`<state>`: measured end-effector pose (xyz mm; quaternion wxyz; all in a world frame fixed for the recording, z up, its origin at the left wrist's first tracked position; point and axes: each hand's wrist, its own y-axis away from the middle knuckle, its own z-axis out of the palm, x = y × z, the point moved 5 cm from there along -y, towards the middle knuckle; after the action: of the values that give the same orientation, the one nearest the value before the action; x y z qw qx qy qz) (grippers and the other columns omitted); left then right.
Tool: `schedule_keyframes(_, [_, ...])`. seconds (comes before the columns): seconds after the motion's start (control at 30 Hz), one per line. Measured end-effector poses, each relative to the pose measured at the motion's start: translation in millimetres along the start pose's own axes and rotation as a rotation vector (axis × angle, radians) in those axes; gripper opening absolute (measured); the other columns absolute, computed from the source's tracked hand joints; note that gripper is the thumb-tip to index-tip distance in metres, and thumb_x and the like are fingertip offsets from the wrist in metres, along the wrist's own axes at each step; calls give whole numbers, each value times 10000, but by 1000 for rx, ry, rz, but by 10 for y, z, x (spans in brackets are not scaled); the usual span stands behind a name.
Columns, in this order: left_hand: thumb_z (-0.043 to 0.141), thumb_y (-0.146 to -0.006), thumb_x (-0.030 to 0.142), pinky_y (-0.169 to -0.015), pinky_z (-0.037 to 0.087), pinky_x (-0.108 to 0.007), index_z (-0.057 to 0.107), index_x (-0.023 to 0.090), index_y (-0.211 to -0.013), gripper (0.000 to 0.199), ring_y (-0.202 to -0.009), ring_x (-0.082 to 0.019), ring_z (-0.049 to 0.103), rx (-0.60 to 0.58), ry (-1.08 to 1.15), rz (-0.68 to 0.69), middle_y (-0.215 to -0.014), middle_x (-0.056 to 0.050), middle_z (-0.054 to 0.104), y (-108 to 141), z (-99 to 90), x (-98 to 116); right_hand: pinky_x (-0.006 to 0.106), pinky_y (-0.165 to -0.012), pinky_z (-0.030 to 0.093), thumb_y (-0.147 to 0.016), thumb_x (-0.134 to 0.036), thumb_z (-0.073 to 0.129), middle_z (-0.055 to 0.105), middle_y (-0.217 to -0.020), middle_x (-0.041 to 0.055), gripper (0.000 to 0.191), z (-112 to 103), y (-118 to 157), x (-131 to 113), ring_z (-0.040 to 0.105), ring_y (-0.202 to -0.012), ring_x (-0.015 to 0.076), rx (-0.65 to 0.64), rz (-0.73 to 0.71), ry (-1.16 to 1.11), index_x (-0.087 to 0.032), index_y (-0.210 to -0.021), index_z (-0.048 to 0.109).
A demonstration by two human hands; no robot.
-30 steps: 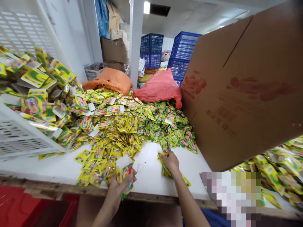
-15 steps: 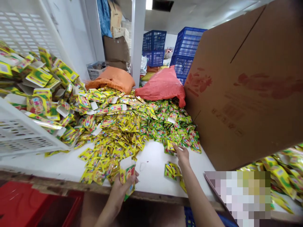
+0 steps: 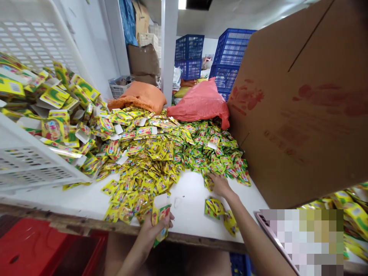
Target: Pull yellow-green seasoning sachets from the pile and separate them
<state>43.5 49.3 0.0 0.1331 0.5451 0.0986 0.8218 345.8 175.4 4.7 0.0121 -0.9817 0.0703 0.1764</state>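
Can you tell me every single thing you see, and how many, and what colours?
Small cardboard boxes: too many to count, yellow-green, left
Flat shiny packets: too many to count, yellow or green, middle
Slatted plastic basket: one, white, left
Large cardboard carton: one, brown, right
Bulging sacks: two, orange and red, behind packets
Slatted plastic crates: several, blue, mostly background
Upright post: one, whitish, behind sacks
Flat tabletop: one, white, under packets
Plastic seat-like thing: one, red, lower left
Blurred patch: can't tell, lower right
Left hand: one, bare, holding one box
Right hand: one, bare, fingers at packets
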Motion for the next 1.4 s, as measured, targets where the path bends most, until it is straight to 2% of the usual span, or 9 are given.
schedule_keyframes(0.17, [764, -589, 407, -581, 442, -255, 653, 130, -807, 369, -613, -152, 588, -27, -13, 4, -761, -79, 662, 15, 54, 7, 390, -907, 289, -584, -204, 704, 598, -1093, 102, 355, -71, 77, -12, 468, -1096, 302, 17, -92, 23, -172, -930, 632])
schedule_keyframes(0.3, [763, -597, 404, -617, 446, -257, 645, 135, -770, 341, -649, -158, 597, -62, -18, -20, -760, -70, 651, 59, 92, 37, 405, -899, 290, -703, -280, 624, 633, -939, 69, 152, -133, 332, -46, 499, -1010, 271, 97, -163, -74, -197, -828, 595])
schedule_keyframes(0.47, [737, -622, 439, -573, 433, -247, 624, 116, -723, 357, -589, -137, 580, -189, -14, -33, -699, -59, 621, 40, 178, -7, 365, -784, 390, -772, -431, 549, 649, -784, 63, 242, -200, 633, -130, 569, -797, 249, 188, -138, -316, -200, -836, 580])
schedule_keyframes(0.63, [753, -593, 443, -509, 423, -243, 590, 106, -722, 396, -480, -115, 543, -341, -41, -104, -567, -29, 582, 46, 359, -87, 278, -656, 461, -884, -486, 360, 643, -837, 51, 344, -289, 1048, -781, 593, -745, 189, 258, -127, -704, -194, -942, 532])
schedule_keyframes(0.77, [789, -547, 402, -491, 444, -239, 580, 112, -756, 414, -456, -102, 528, -427, -37, -163, -552, -7, 573, 156, 506, -32, 262, -640, 457, -878, -434, 436, 598, -771, 15, 250, -222, 1340, -1355, 561, -696, 160, 213, -178, -1038, -200, -855, 521])
schedule_keyframes(0.87, [786, -557, 392, -498, 452, -233, 584, 113, -781, 410, -466, -100, 538, -424, -45, -183, -565, -8, 586, 220, 507, 36, 279, -686, 435, -873, -373, 472, 536, -802, 20, 191, -205, 1422, -1493, 522, -768, 172, 192, -289, -940, -200, -807, 520])
schedule_keyframes(1.03, [780, -574, 381, -498, 461, -233, 588, 111, -871, 445, -480, -107, 549, -393, -27, -157, -583, -12, 598, 222, 443, 123, 326, -735, 409, -875, -283, 477, 484, -900, 53, 83, -340, 1462, -1433, 472, -872, 206, 193, -487, -658, -211, -892, 514])
schedule_keyframes(1.13, [777, -584, 366, -496, 463, -224, 577, 121, -879, 432, -480, -104, 556, -467, -45, -201, -594, -7, 606, 218, 456, 114, 351, -751, 403, -876, -269, 471, 476, -916, 61, 66, -400, 1490, -1482, 454, -894, 221, 126, -604, -545, -214, -882, 506])
schedule_keyframes(1.4, [738, -633, 398, -491, 456, -209, 587, 115, -863, 395, -469, -102, 564, -597, -70, -266, -616, -30, 627, 254, 460, 98, 358, -793, 408, -905, -278, 423, 498, -929, 61, 157, -557, 1430, -1527, 464, -906, 211, -57, -682, -439, -206, -798, 512])
